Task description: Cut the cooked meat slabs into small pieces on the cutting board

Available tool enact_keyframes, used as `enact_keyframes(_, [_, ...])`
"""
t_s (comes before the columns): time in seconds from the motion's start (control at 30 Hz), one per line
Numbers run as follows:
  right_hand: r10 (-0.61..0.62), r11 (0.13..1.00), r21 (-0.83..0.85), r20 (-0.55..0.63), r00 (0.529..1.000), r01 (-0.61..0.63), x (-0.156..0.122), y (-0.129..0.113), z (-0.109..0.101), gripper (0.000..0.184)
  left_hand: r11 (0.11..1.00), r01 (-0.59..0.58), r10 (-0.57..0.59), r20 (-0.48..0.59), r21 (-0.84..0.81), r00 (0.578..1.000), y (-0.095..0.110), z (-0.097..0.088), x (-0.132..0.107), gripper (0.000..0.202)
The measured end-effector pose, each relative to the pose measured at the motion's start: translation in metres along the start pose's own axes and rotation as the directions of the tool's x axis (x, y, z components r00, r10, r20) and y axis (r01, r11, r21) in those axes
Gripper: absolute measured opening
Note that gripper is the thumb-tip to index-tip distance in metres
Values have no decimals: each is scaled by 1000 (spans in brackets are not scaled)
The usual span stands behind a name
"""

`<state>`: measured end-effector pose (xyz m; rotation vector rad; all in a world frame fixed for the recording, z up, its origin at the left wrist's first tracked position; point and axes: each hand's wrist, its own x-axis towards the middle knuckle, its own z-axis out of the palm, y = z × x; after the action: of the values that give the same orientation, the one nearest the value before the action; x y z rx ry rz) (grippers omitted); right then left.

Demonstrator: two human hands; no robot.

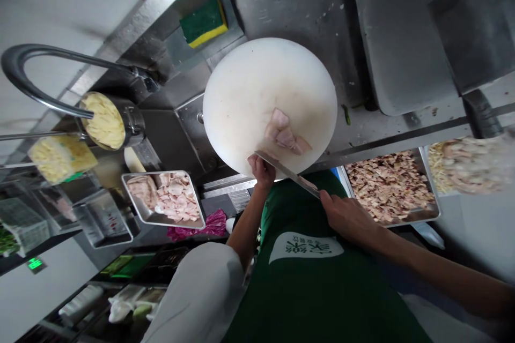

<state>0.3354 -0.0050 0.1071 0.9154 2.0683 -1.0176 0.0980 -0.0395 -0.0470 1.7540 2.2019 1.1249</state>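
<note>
A round white cutting board (pixel 249 80) lies in front of me over the sink area. My right hand (pixel 344 217) is closed around a knife (pixel 285 172), whose handle is mostly hidden in the fist. Its blade slants across the board's near edge, with a small pale strip of meat on it close to the handle. At the blade's far end, my left hand (pixel 263 171) has its fingers curled and pressed down on a piece of meat, largely covered by hand and blade. Just beyond the blade, several pale pink meat pieces (pixel 284 134) lie in a cluster.
A tray of sliced pale meat (pixel 177 195) stands left, a larger tray of chopped meat (pixel 394 182) right. Behind are a green-and-yellow sponge (pixel 204 21) and a curved faucet (pixel 60 51). A pot of pale yellow slices (pixel 103 120) stands by the faucet. A dark-handled cleaver (pixel 478 112) lies right.
</note>
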Motion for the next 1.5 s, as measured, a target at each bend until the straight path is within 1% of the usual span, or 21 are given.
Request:
enact_keyframes(0.07, [2,1000,-6,7,1000,-2,0,0,-1,38,1000,19,-19,18,-18,1000,0,-1,0,24])
enact_keyframes(0.13, [-12,1000,-12,-9,1000,12,12,-5,-7,37,999,46,-44,42,-28,998,-1,-1,0,25])
enact_keyframes(0.23, [-58,998,-11,-71,996,58,48,-20,-26,37,998,45,-44,38,-40,998,0,-1,0,24])
enact_keyframes(0.3, [-109,994,7,-150,983,112,78,-32,-41,40,999,10,-10,10,-50,1000,1,-2,1,22])
enact_keyframes(0.37, [-152,986,34,-235,960,165,109,-39,-58,39,998,-9,9,2,-60,1000,3,-3,3,20])
enact_keyframes(0.43, [-165,980,59,-295,941,190,133,-39,-74,33,998,0,1,20,-68,1000,5,-6,4,19])
enact_keyframes(0.5, [-163,978,72,-320,933,196,145,-31,-84,29,998,17,-15,42,-64,999,5,-9,4,18])
enact_keyframes(0.57, [-159,980,58,-340,927,189,142,-20,-88,30,999,15,-13,31,-48,999,4,-11,4,16])
enact_keyframes(0.67, [-147,988,-16,-365,919,151,116,-13,-80,36,1000,13,-12,12,-28,1000,-1,-9,2,17])
enact_keyframes(0.73, [-121,993,-51,-319,940,110,93,-17,-69,40,999,28,-27,31,-29,999,-4,-7,1,19])
enact_keyframes(0.8, [-107,993,-65,-239,965,94,73,-22,-57,42,999,32,-31,39,-18,999,-6,-5,-1,22])
enact_keyframes(0.83, [-113,992,-71,-207,972,100,65,-25,-52,42,1000,19,-18,31,-5,999,-7,-5,-2,23])
enact_keyframes(0.9, [-139,989,-79,-185,973,127,54,-28,-44,42,999,-32,32,15,29,999,-10,-5,-4,25])
enact_keyframes(1.0, [-159,986,-80,-190,969,146,50,-27,-38,39,995,-79,79,11,57,997,-13,-5,-7,25])
enact_keyframes(1.13, [-163,985,-84,-189,968,149,49,-19,-35,38,999,-14,13,26,44,1000,-11,-6,-5,25])
enact_keyframes(1.23, [-143,988,-79,-150,978,132,46,-15,-33,38,999,12,-13,39,32,999,-7,-7,-2,24])
enact_keyframes(1.37, [-140,989,-70,-116,983,133,43,-12,-32,37,1000,-15,15,-5,-23,1000,-2,-8,2,19])
enact_keyframes(1.43, [-134,990,-58,-90,987,129,36,-9,-31,36,999,-12,11,-11,-49,1000,-2,-9,2,17])
enact_keyframes(1.5, [-81,996,-46,-32,996,80,24,-3,-29,36,999,-2,2,12,-53,1000,-2,-9,2,16])
